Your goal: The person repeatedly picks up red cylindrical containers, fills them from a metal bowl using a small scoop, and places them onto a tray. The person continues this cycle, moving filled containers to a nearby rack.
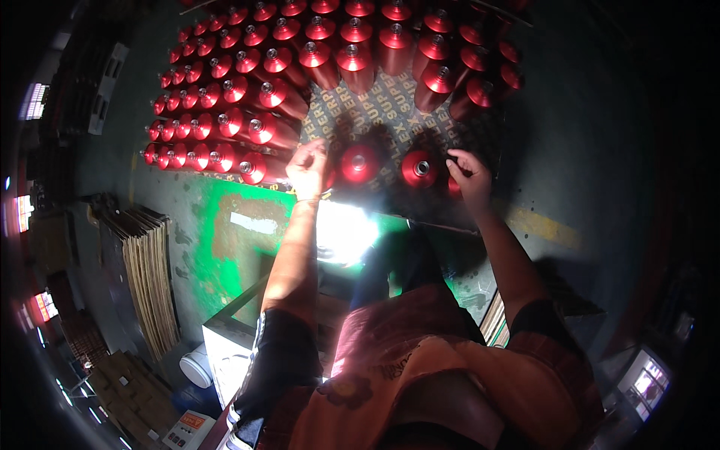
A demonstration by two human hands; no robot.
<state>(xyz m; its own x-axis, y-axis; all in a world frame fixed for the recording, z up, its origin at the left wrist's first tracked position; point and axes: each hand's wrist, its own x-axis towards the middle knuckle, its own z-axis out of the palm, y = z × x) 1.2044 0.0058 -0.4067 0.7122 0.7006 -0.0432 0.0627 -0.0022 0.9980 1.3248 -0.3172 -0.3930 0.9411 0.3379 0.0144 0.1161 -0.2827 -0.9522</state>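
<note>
Many red metal bottles with cone-shaped shoulders and narrow necks stand upright before me on a dark printed sheet (397, 127). My left hand (307, 166) is closed, fingers curled, by the near edge of the left-hand rows; whatever it may hold is hidden. A red bottle (329, 177) shows partly beside its wrist. Between my hands stand two more, a left red bottle (358, 163) and a right red bottle (420, 169). My right hand (471, 174) has its thumb and forefinger slightly apart, with nothing visible between them. Another red bottle (454, 187) is partly hidden beside that hand.
Rows of red bottles (274, 94) fill the sheet's left and far sides. Stacked flat brown sheets (142, 277) stand on the floor at left. Lower left are a white bucket (196, 367) and cartons (124, 397). Bright light falls on the green floor (225, 255).
</note>
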